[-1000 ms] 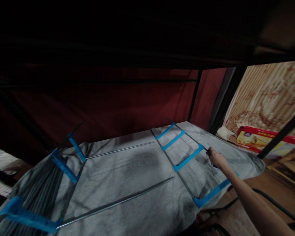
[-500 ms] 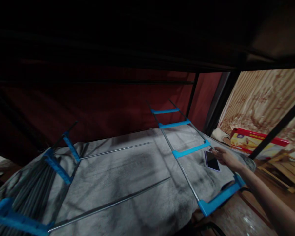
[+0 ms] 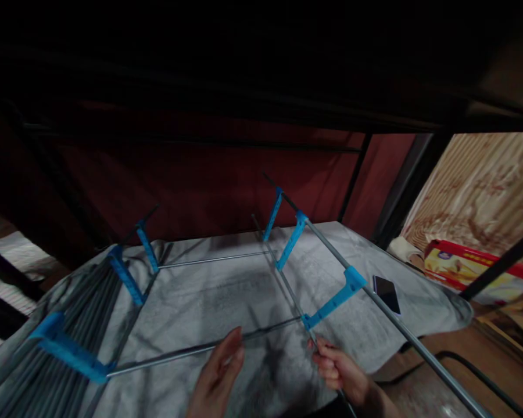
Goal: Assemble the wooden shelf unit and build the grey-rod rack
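My right hand is closed around the lower grey metal tube of a ladder-like frame. Blue plastic brackets join this frame's two tubes, and it stands tilted up on the right. My left hand holds nothing, its fingers stretched out beside a long metal rod. That rod runs from a blue bracket of the left frame to near the lowest bracket of the right one. Farther back, a second rod spans between the frames; whether its right end sits in a bracket I cannot tell.
A grey cloth covers the surface under the frames. Several loose tubes lie at the left. A phone rests on the cloth at the right, near a red and yellow box. Dark metal posts and a low dark overhead surround the space.
The right frame has moved left and turned from lying flat to tilted, its brackets meeting the rod ends. My right hand has shifted to its lower tube. My left hand has come into view.
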`<state>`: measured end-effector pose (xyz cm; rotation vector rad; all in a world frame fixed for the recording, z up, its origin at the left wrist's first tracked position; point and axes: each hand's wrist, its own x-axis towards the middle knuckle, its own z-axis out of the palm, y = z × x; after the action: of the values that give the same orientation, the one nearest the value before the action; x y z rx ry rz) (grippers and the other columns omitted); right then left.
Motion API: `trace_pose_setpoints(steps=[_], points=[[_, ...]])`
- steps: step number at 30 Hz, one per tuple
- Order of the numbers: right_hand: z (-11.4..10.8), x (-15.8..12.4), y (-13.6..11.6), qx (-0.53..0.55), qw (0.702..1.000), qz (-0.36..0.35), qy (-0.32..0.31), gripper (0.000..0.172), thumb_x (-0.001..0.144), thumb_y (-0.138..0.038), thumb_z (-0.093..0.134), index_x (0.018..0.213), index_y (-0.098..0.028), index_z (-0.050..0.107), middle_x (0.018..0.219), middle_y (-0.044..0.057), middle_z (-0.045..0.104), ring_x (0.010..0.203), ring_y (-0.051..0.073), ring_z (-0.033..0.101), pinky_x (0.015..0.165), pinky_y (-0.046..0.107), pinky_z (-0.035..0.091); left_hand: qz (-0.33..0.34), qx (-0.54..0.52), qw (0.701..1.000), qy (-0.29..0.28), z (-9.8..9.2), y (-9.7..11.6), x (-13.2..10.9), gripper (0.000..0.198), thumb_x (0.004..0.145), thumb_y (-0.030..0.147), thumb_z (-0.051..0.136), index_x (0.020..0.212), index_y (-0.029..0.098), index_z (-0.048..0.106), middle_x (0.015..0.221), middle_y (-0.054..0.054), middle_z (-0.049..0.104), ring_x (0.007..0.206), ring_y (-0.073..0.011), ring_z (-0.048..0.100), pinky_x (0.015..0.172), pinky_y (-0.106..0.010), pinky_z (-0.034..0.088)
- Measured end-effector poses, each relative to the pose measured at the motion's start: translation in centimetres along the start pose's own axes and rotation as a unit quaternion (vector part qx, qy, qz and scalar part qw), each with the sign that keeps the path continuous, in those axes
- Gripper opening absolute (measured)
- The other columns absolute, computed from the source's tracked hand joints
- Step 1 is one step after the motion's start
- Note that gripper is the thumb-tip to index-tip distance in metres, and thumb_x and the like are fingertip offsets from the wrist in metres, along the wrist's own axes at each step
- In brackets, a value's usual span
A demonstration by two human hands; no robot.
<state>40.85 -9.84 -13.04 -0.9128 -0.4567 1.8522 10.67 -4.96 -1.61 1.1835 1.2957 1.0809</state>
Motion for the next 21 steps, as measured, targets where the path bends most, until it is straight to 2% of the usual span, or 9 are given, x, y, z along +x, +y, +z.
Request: trace_pose_setpoints(steps=[3,6,9,12,14,16,18,20,21], points=[[1.3,-0.1,2.3,-0.015,0.997,0.048,-0.057,0.038,0.076,-0.053,0.075,0.095,-0.023,0.059,0.051,-0.013,0.029,0.037,0.002,0.010,0.034,0.016,0.006,-0.114,-0.155,0.981,-0.027,5.2,-3.0,2.3,0.054,0.078,0.051,0.071,0.125,0.025,0.062,0.131,-0.010,0.063,0.122,-0.0270,0.058,0.095,-0.035,0.052],[1.7,0.0,4.3,-0.068,0.991,0.046,-0.107,0.044,0.076,-0.062,0.071,0.092,-0.023,0.060,0.048,-0.013,0.030,0.035,0.002,0.014,0.034,0.017,0.009,-0.206,-0.278,0.937,-0.051,8.8,-5.7,4.4,0.045,0.081,0.046,0.069,0.116,0.019,0.063,0.118,-0.014,0.067,0.108,-0.0262,0.065,0.078,-0.033,0.056],[1.9,0.0,5.8,-0.133,0.985,0.023,-0.112,0.050,0.074,-0.068,0.068,0.089,-0.021,0.062,0.046,-0.012,0.029,0.036,0.002,0.017,0.037,0.017,0.012,-0.200,-0.389,0.898,-0.053,10.9,-7.4,5.0,0.045,0.075,0.043,0.077,0.108,0.017,0.062,0.085,-0.006,0.070,0.075,-0.0187,0.068,0.061,-0.027,0.053],[2.3,-0.7,5.7,-0.185,0.981,0.030,-0.057,0.056,0.073,-0.071,0.067,0.091,-0.018,0.066,0.049,-0.008,0.043,0.041,0.003,0.033,0.042,0.016,0.023,-0.170,-0.471,0.865,-0.038,12.2,-7.9,4.9,0.047,0.069,0.044,0.082,0.102,0.018,0.060,0.060,0.005,0.055,0.049,-0.0084,0.052,0.048,-0.020,0.044],[2.6,-1.6,4.0,-0.160,0.986,0.043,-0.015,0.058,0.076,-0.070,0.064,0.101,-0.018,0.068,0.065,0.000,0.062,0.055,0.008,0.054,0.052,0.019,0.039,-0.168,-0.486,0.857,-0.021,12.7,-7.6,4.9,0.046,0.069,0.047,0.081,0.096,0.019,0.058,0.055,0.009,0.046,0.044,-0.0055,0.043,0.043,-0.018,0.036],[2.7,-2.9,0.7,-0.097,0.995,0.030,0.013,0.059,0.078,-0.068,0.064,0.111,-0.019,0.067,0.092,0.008,0.072,0.081,0.017,0.067,0.072,0.028,0.051,-0.175,-0.480,0.860,-0.016,12.9,-7.4,5.0,0.045,0.068,0.048,0.081,0.093,0.019,0.056,0.053,0.010,0.041,0.041,-0.0042,0.036,0.040,-0.017,0.030],[2.9,-4.6,-3.8,-0.062,0.992,-0.059,0.093,0.051,0.069,-0.064,0.075,0.093,-0.019,0.072,0.093,0.009,0.073,0.086,0.021,0.068,0.080,0.032,0.053,-0.181,-0.465,0.867,-0.023,13.0,-7.3,5.1,0.045,0.069,0.050,0.079,0.091,0.019,0.056,0.052,0.011,0.037,0.039,-0.0035,0.031,0.038,-0.017,0.024],[3.4,-6.7,-8.7,-0.042,0.980,-0.139,0.134,0.050,0.074,-0.063,0.070,0.103,-0.023,0.072,0.102,0.010,0.073,0.097,0.026,0.067,0.088,0.040,0.053,-0.182,-0.444,0.877,-0.023,13.2,-7.5,5.0,0.044,0.071,0.052,0.076,0.090,0.018,0.056,0.052,0.011,0.035,0.039,-0.0036,0.030,0.038,-0.017,0.023],[3.8,-7.8,-10.9,-0.042,0.980,-0.131,0.142,0.051,0.078,-0.064,0.065,0.104,-0.022,0.073,0.102,0.011,0.073,0.096,0.027,0.068,0.088,0.042,0.054,-0.181,-0.432,0.883,-0.019,13.4,-7.6,4.9,0.043,0.073,0.053,0.074,0.091,0.018,0.056,0.052,0.011,0.035,0.040,-0.0038,0.030,0.039,-0.017,0.024]])
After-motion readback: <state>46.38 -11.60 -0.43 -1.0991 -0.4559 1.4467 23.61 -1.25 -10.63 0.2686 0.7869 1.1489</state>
